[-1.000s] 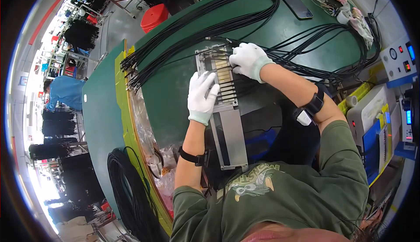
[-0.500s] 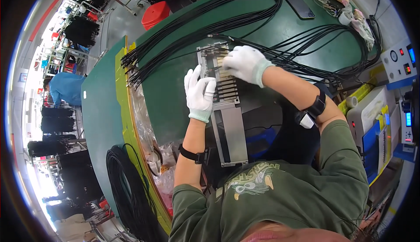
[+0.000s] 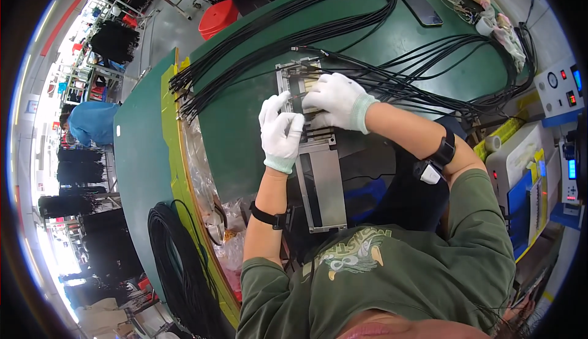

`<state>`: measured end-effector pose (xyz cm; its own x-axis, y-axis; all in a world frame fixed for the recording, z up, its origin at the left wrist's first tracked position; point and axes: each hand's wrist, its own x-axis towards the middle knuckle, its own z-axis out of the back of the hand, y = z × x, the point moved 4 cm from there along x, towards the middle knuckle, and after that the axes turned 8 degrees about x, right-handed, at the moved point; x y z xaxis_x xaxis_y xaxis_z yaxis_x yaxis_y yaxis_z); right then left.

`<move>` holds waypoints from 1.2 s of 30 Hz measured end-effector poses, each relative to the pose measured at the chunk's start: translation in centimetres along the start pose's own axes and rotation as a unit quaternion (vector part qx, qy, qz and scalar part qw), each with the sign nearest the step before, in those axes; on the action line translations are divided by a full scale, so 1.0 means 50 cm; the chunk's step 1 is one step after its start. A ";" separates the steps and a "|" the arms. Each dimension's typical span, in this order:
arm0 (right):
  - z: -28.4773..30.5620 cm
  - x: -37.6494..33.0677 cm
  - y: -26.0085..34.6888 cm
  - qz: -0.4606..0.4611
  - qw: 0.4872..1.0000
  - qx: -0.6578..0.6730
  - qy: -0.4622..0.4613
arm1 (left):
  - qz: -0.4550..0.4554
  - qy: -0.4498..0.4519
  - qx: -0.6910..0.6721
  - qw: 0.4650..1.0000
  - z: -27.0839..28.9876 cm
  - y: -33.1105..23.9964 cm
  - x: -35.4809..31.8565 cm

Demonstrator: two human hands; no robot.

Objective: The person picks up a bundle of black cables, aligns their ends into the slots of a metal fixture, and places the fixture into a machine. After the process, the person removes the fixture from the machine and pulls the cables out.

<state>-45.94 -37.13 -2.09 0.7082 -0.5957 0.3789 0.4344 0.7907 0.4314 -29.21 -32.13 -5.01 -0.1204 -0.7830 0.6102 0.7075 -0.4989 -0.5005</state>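
Both my hands wear white gloves and work over a long metal fixture (image 3: 327, 183) with a row of slots. My right hand (image 3: 339, 102) is pinched on the thin end of a black cable (image 3: 299, 96) above the slots. It covers much of the slotted part. At the fixture's left edge is my left hand (image 3: 280, 129), its fingers bent and its fingertips close to that cable end. What lies between the left fingertips is too small to make out. More black cables (image 3: 361, 69) run from the fixture's far part toward the right.
Long bundles of black cable (image 3: 294, 36) loop across the green table (image 3: 245, 143). A phone (image 3: 419, 6) lies at the far right. A cable coil (image 3: 177, 265) is at the lower left. Boxed devices (image 3: 520, 161) stand on the right. Beyond the table are a red stool (image 3: 218, 19) and a person in blue (image 3: 92, 123).
My right hand has moved slightly left and nearer to me along the fixture, toward my left fingertips. My left fingers have tilted in toward the cable end.
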 end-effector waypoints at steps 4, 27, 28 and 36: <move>-0.037 -0.003 0.012 -0.018 0.999 0.046 -0.015 | 0.028 -0.006 -0.065 0.997 0.004 0.018 -0.009; 0.025 -0.018 -0.054 -0.160 0.976 -0.074 0.128 | 0.161 -0.070 0.021 0.984 -0.001 0.064 -0.024; 0.026 -0.017 -0.054 -0.162 0.975 -0.077 0.132 | 0.162 -0.065 0.025 0.984 -0.001 0.065 -0.022; 0.026 -0.015 -0.063 -0.156 0.977 -0.068 0.130 | 0.127 -0.004 0.033 0.991 -0.018 0.064 -0.002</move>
<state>-48.57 -39.35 -2.65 0.6401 -0.7681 0.0172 0.7085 0.5988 0.3735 -27.59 -33.97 -7.25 0.0734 -0.8770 0.4749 0.7586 -0.2600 -0.5974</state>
